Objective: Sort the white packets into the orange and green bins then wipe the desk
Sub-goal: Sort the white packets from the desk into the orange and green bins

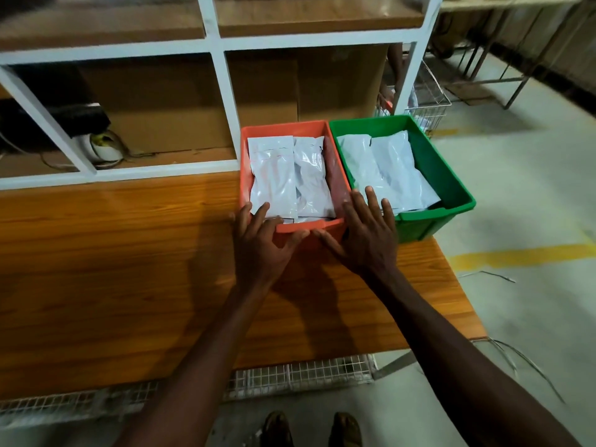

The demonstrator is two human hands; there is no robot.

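Wooden worktop (113, 253) fills the view, white shelf frame (222, 91) at 12 o'clock. Orange bin (338, 162) and green bin (438, 169) sit touching at 1 o'clock, white packets (283, 175) in both. Left hand (258, 240) and right hand (367, 233) rest on the orange bin's near rim, each grip open, fingers straight, holding nothing.

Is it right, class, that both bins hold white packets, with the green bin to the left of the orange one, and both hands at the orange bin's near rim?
Not quite. The head view shows the green bin to the right of the orange bin. The rest holds: white packets lie in both, and the left hand and right hand are at the orange bin's near rim.
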